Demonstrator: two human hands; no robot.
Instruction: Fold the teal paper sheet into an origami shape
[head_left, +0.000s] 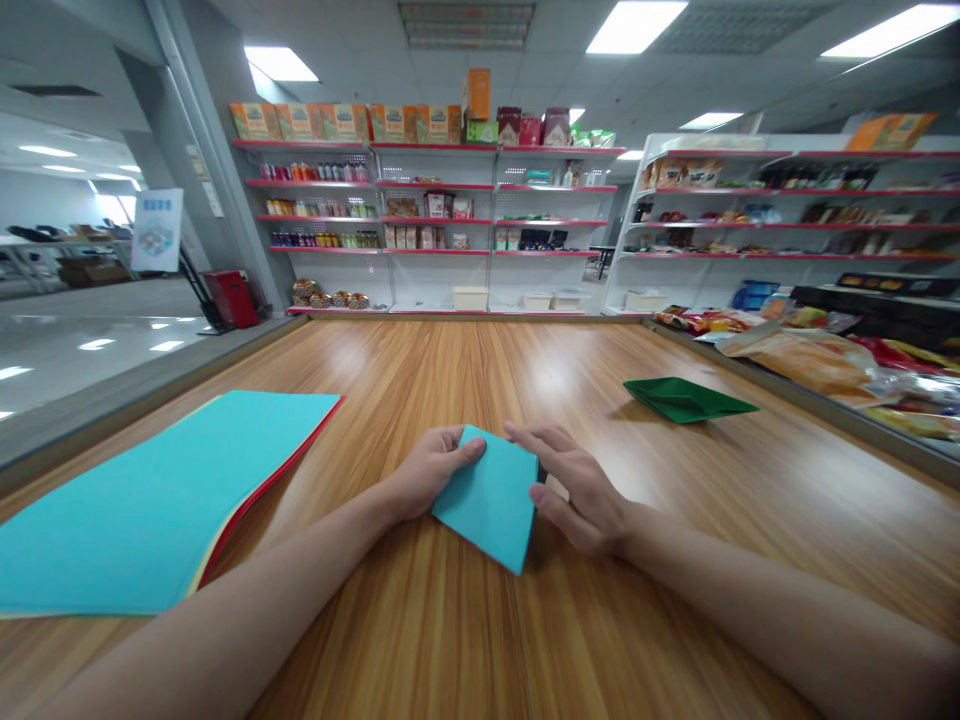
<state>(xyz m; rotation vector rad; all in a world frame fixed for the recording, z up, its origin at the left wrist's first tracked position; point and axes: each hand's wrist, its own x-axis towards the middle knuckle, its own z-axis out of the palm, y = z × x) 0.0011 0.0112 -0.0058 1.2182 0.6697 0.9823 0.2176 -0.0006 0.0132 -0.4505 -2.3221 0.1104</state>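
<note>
Clock: 12 lies straight ahead of the wearer, with the blue folded paper as the hub
Blue folded paper: (pixel 484 505) between the two hands, at the near middle of the wooden table (pixel 420 640); whether it rests on the wood or is slightly raised, I cannot tell
Left hand: (pixel 427 472) grasping the paper at its 10 o'clock side, thumb flat on the upper face, the other fingers largely hidden; this grip probably keeps the layers together and steady
Right hand: (pixel 581 495) at 3 o'clock, fingers apart and loosely bent, thumb tip at the paper's right edge; whether it pinches, I cannot tell; placed there, it seems to guide or square that side
Paper's pointing: one corner aims at about 5 o'clock, the opposite one at 11; the long axis runs between these two
Coloured sheets: (pixel 172 490) blue uppermost, pale yellow and red edges below, at 9 o'clock, likely kept aside so both hands have room
Green folded piece: (pixel 682 402) at 2 o'clock, well apart from the hands, presumably out of their way
Shelves: (pixel 431 253) at 12 o'clock, beyond the table
</note>
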